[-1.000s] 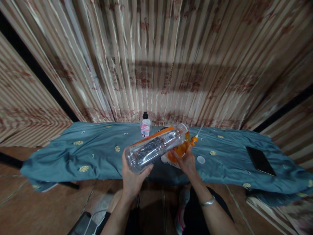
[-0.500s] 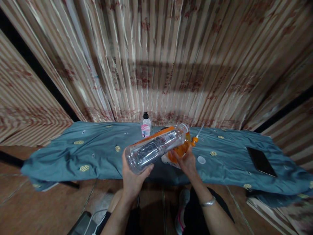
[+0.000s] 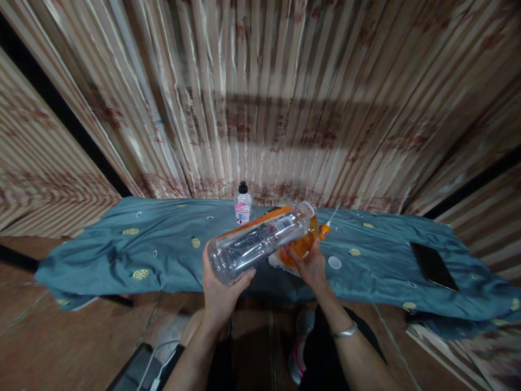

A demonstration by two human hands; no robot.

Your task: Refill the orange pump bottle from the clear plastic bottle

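Note:
My left hand (image 3: 223, 288) is wrapped round the base of a large clear plastic bottle (image 3: 256, 244) with an orange-edged label. The bottle tilts, its mouth up and to the right, over an orange bottle (image 3: 301, 245). My right hand (image 3: 311, 266) grips that orange bottle, which the clear one partly hides; whether liquid passes between them I cannot tell. Behind the orange bottle lies an orange pump top (image 3: 324, 231) with a pale tube. A white round cap (image 3: 334, 263) rests on the cloth to the right of my right hand.
A clear bottle with black cap and pink label (image 3: 243, 206) stands at the back of the cloth-covered table (image 3: 101, 250). A dark phone (image 3: 433, 266) lies at the right. White crumpled material (image 3: 277, 262) is under the orange bottle. A striped curtain (image 3: 260, 98) hangs behind.
Both hands keep their grips, and the tilted bottle stays over the orange one with almost no movement. The whole view has shifted slightly.

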